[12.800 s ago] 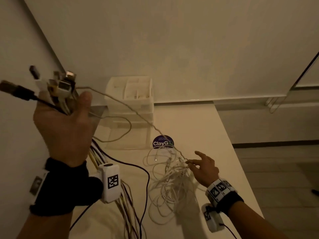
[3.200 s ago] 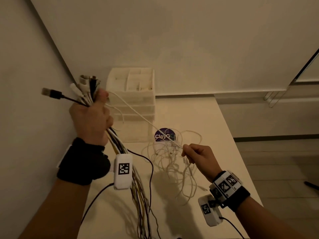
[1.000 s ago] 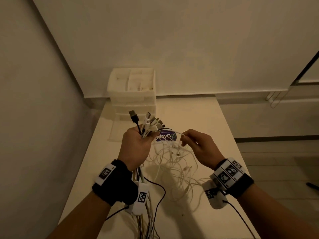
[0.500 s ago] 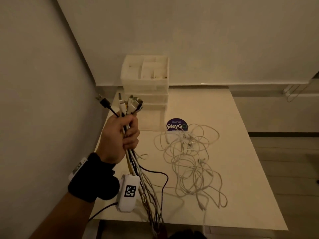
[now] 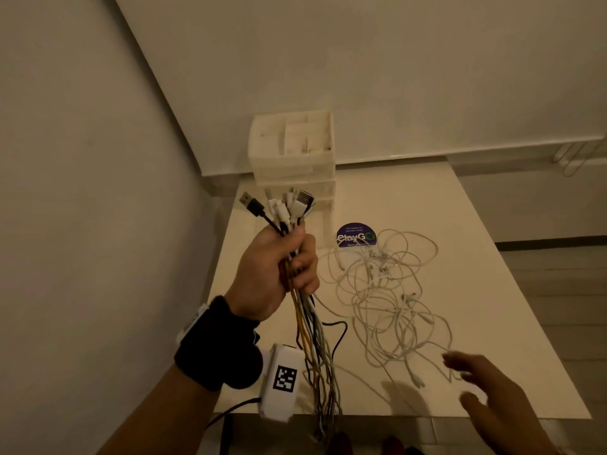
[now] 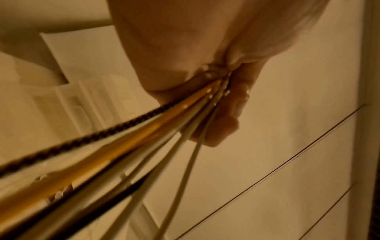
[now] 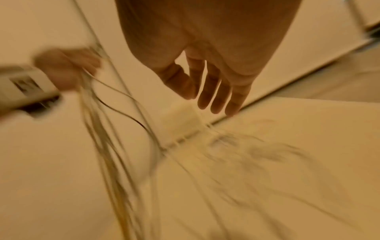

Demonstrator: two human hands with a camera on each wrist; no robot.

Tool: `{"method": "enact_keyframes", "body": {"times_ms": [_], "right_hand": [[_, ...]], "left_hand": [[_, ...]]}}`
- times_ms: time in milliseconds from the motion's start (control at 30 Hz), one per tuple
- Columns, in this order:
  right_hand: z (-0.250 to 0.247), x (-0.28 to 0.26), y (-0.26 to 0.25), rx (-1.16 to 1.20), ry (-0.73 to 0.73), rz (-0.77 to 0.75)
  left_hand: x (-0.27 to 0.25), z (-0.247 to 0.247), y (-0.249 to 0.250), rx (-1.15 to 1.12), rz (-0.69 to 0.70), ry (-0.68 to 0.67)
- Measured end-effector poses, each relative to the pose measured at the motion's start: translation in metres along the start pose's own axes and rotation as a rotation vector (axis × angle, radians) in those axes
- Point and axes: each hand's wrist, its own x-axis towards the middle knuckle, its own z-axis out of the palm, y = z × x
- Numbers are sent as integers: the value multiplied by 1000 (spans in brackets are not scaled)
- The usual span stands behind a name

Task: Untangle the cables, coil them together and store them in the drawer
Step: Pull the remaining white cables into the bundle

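Step in hand, by my reading: untangling, part done. Left hand [image 5: 274, 274] is fisted round a bundle of sorted black, yellow and white cables [image 5: 317, 349], plugs fanned above the fist, tails hanging past the bench's [image 5: 512, 290] near edge. A loose tangle of thin white cables [image 5: 387, 300] lies mid-bench, apart from the bundle. Right hand [image 5: 489, 395], blurred, hovers over the near right corner, fingers spread, holding nothing. Next move likely calls for pinching one free end and drawing it clear. White plastic drawer unit [image 5: 294, 165] stands at the far left corner, drawers apparently closed.
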Motion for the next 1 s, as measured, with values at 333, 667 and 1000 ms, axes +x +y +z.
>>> {"method": "enact_keyframes", "body": {"times_ms": [333,667,1000], "right_hand": [[66,-5,-154,431,-563,-408],[76,-11,-139,353,-539,-473],[10,25,-156,508,-422,-428]], "left_hand": [[-21,36,-15,-146,14,-53],[-25,35,-22,-263,-84,-136],[-22,37,-33,-158,-22,-98]]}}
